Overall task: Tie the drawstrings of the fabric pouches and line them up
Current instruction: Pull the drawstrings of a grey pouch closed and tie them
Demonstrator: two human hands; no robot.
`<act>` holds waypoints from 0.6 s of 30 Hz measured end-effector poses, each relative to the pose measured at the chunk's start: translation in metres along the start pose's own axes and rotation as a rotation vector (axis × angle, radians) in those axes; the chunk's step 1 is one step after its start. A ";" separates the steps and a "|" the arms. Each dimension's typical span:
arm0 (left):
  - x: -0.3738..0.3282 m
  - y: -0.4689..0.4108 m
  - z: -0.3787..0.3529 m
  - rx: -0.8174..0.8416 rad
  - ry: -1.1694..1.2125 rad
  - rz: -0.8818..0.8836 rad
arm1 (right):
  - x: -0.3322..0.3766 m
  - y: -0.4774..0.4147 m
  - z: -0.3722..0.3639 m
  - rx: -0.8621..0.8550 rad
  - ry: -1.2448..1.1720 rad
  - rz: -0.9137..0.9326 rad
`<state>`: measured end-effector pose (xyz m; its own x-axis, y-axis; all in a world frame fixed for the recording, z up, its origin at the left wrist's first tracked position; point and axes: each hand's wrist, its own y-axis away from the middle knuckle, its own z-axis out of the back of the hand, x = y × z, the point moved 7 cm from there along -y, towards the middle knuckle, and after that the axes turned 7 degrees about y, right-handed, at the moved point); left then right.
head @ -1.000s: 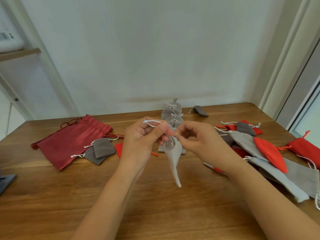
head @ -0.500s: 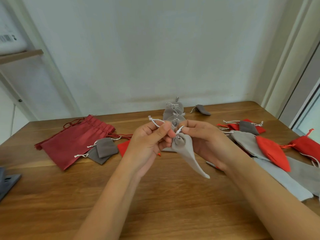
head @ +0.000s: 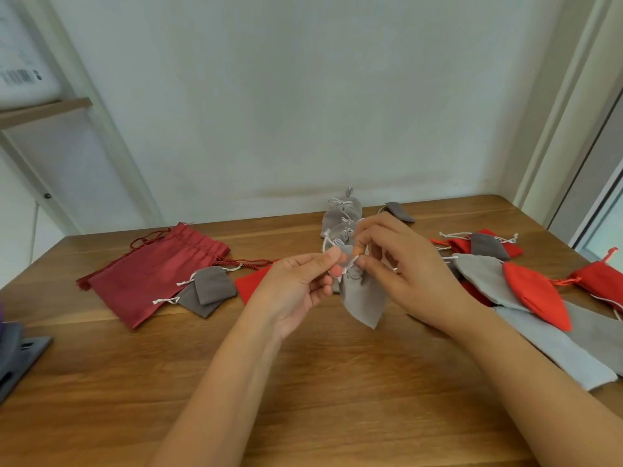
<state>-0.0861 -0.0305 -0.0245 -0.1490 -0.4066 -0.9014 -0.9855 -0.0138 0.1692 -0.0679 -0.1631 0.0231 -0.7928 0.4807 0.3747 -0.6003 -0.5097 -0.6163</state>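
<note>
One pouch (head: 364,298) is in work: light grey, held up off the worktop (head: 303,399) between your hands, neck gathered shut. Your left hand (head: 296,284) pinches the white cord (head: 349,264) thumb to forefinger. Your right hand (head: 404,274) pinches the cord at the neck, with the other fingers loosely spread. I'd say the knot is mid-tie, with a loop formed but not pulled tight. I can't confirm, because your fingers cover it.

Done: a short row (head: 340,214) of tied light grey pouches runs from just behind your hands toward the wall (head: 303,112). It looks like about three, partly hidden by your fingers. That's the line to extend.

Left, and I'd call it most of the job:
- The pile (head: 482,278) on the right: red, light grey and dark grey pouches overlapping, cords loose.
- One dark grey pouch (head: 399,210) alone by the wall, right of the row.
- A dark grey pair (head: 209,288) stacked on the left, cords trailing.
- A red pouch (head: 253,281), half hidden behind your left hand.
- A big dark red pouch (head: 158,267) far left, under the pair's edge, with a twisted cord.

In the way: the row's near end sits right behind the held pouch, so a careless set-down could knock it crooked. The pile's tangled cords will likely snag on pick-up. The dark object (head: 20,352) at the left edge is well clear.
</note>
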 end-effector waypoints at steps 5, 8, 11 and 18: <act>0.006 -0.002 -0.001 0.033 -0.125 0.043 | 0.006 0.002 -0.007 0.092 -0.040 0.043; 0.008 -0.003 -0.004 0.085 -0.224 0.049 | 0.005 0.003 -0.012 0.108 -0.023 0.026; 0.004 0.001 -0.010 0.179 -0.248 0.025 | 0.002 0.003 -0.010 0.084 -0.015 -0.014; -0.006 0.001 -0.010 0.113 -0.904 -0.330 | 0.006 0.002 -0.014 0.106 0.054 0.060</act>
<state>-0.0852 -0.0368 -0.0149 0.1773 0.4590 -0.8706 -0.9838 0.1062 -0.1444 -0.0726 -0.1514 0.0145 -0.8227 0.4829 0.2998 -0.5618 -0.6102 -0.5586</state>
